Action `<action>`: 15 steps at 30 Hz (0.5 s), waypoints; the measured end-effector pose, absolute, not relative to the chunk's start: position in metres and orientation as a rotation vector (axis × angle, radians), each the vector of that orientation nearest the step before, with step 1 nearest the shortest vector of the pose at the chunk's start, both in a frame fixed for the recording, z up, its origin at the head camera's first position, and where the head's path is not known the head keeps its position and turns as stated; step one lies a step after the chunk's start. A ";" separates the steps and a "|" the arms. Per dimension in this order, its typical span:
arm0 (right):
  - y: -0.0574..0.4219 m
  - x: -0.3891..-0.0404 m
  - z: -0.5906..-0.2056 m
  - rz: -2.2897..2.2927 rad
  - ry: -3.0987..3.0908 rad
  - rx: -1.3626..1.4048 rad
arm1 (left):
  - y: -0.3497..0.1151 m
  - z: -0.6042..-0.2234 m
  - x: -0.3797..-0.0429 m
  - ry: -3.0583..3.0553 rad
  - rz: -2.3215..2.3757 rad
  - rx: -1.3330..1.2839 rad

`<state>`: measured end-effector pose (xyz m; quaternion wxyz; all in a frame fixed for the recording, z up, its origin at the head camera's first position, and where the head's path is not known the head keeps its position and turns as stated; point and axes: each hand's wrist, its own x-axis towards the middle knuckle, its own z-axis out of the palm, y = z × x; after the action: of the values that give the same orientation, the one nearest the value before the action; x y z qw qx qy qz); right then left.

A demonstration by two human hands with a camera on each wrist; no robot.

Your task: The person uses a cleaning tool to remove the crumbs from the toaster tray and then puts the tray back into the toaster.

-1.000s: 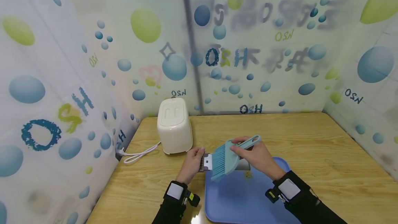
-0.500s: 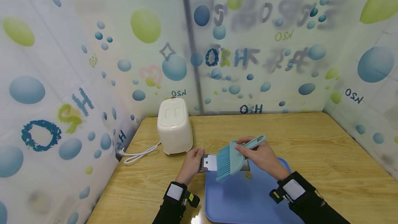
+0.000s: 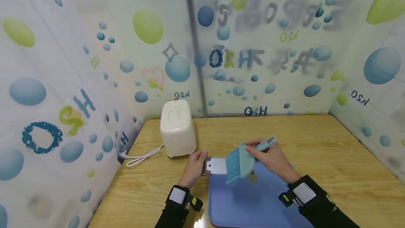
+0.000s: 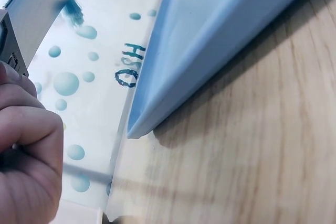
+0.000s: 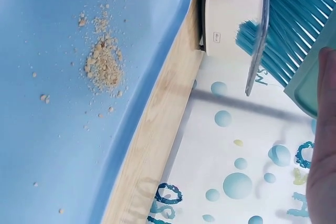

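Holding flat silver-grey rectangular plate [image 3: 218,166] by its left end in curled left grip [image 3: 194,168], partly over blue rectangular plastic tray [image 3: 253,207] | Pinching pale-blue plastic brush [image 3: 244,161] over plate between thumb and fingers of right grip [image 3: 270,157] | Showing pale-tan crumbs [image 5: 105,67] inside tray, small heap plus scattered bits | With cream boxy appliance [image 3: 178,127] farther back on wooden worktop [image 3: 332,161]

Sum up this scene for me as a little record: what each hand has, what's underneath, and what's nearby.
Left hand: holds flat metal plate by one end
Right hand: holds light-blue brush, bristles at the plate
Underneath: blue tray with scattered crumbs, some heaped
Nearby: cream appliance, white cord
Surface: wooden table
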<state>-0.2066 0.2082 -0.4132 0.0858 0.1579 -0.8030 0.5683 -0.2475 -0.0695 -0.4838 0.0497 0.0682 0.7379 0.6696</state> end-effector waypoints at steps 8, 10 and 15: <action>0.217 -0.207 -0.415 1.633 -2.389 0.455 | -0.069 -0.481 -0.246 2.253 2.040 0.206; 0.219 -0.207 -0.416 1.608 -2.392 0.448 | -0.069 -0.473 -0.240 2.261 2.043 0.226; 0.224 -0.207 -0.417 1.527 -2.390 0.440 | -0.071 -0.469 -0.237 2.276 2.055 0.241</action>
<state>-0.2074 0.2244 -0.4167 0.1355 0.1519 -0.8251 0.5271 -0.2371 -0.0705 -0.4694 0.0329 0.0782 0.7395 0.6678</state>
